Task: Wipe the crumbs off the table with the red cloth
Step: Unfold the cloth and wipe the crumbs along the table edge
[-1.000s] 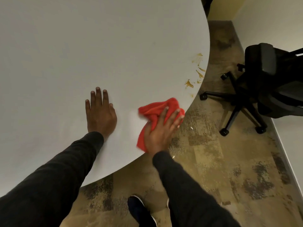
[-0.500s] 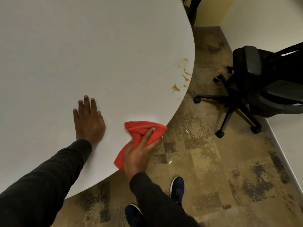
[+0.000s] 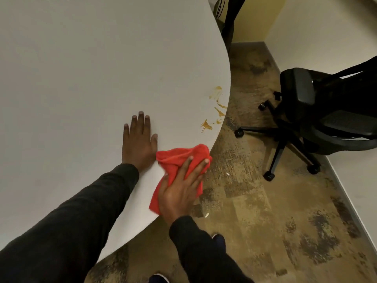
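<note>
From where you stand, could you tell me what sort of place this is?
Probably an office or meeting room: a large white table, a black swivel chair on castors, and patterned carpet tiles.

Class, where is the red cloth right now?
In the head view, the red cloth lies at the table's near right edge under the right hand, just right of the left hand.

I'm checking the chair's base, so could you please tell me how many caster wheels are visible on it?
5 on the black swivel office chair: near the table, front, right, rear-left, rear. Others may be hidden.
</note>
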`<state>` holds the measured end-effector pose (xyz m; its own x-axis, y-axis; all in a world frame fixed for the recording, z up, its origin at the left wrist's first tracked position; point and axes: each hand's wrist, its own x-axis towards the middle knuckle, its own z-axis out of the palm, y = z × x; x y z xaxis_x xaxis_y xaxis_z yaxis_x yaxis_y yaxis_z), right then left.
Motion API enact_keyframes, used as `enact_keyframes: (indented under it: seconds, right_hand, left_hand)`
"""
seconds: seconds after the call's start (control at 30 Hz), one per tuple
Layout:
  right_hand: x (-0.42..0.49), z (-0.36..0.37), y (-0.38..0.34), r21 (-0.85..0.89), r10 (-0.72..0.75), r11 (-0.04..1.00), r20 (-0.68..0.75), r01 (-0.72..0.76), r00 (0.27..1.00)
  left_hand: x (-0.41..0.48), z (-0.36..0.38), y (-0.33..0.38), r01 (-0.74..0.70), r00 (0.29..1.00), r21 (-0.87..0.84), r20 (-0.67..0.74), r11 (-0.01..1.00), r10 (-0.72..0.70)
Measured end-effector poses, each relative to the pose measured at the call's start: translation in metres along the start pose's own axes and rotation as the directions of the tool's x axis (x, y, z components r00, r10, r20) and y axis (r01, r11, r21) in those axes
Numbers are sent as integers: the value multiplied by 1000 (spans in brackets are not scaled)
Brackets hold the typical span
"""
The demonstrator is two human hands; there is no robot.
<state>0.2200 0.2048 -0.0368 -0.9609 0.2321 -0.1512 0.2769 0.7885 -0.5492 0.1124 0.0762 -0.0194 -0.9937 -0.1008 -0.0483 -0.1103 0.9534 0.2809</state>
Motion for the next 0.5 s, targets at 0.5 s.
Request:
enact_keyframes:
  seconds: [0.5]
  right_hand:
    - [51, -22, 0, -147, -19, 989, 100, 34, 995]
  left_hand:
    - [5, 12, -1, -19, 1000, 12, -9, 1000, 19]
